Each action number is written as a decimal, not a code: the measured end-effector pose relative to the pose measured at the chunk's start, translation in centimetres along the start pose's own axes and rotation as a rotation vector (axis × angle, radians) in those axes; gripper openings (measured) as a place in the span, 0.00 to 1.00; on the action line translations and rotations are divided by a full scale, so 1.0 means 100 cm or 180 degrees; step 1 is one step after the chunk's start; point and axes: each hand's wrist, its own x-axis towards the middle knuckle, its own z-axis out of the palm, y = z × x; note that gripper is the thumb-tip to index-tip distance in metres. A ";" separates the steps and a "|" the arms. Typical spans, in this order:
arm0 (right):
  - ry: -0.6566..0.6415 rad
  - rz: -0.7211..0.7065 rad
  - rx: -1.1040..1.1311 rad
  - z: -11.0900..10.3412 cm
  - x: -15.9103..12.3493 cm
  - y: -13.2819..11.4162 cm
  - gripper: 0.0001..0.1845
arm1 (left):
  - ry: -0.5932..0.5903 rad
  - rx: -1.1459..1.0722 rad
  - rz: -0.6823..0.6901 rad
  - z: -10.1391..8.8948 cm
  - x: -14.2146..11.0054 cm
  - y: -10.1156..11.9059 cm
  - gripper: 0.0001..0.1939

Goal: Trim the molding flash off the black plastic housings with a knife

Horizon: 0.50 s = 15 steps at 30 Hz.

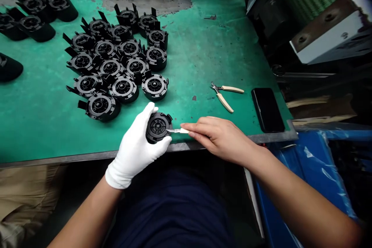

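A green-topped counter [192, 48] stretches across the workspace. On it stands a cluster of black cylindrical housings [111, 68], with others farther left. The white-gloved left hand [139, 145] curves in a clasp; the bare right hand [219, 135] has thumb and fingers pinched together. At right, a dark phone [267, 110] lies near the counter's corner. A black round part [157, 124] sits between the left hand's thumb and fingers, at the near edge. Cutters [223, 101] lie spread near the phone. A pale-handled knife [184, 130], pinched in the right hand, extends its blade over the part's rim
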 end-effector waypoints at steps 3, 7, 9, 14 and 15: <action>-0.0144 -0.0154 -0.0254 -0.007 0.007 0.005 0.20 | -0.0084 0.0008 0.0092 -0.002 0.002 -0.001 0.45; -0.0040 -0.0134 -0.0517 -0.007 0.014 0.007 0.19 | -0.0109 0.0007 0.0131 -0.002 0.003 -0.002 0.45; 0.0086 -0.0068 -0.0651 -0.003 0.015 0.007 0.19 | -0.0085 0.0023 0.0130 -0.001 0.003 -0.002 0.44; 0.0212 0.0077 -0.0677 0.002 0.012 0.002 0.19 | 0.0019 0.0053 0.0112 0.001 0.002 0.000 0.44; 0.0212 0.0087 -0.0660 0.002 0.011 0.001 0.20 | 0.0037 0.0056 0.0105 0.002 0.002 0.001 0.43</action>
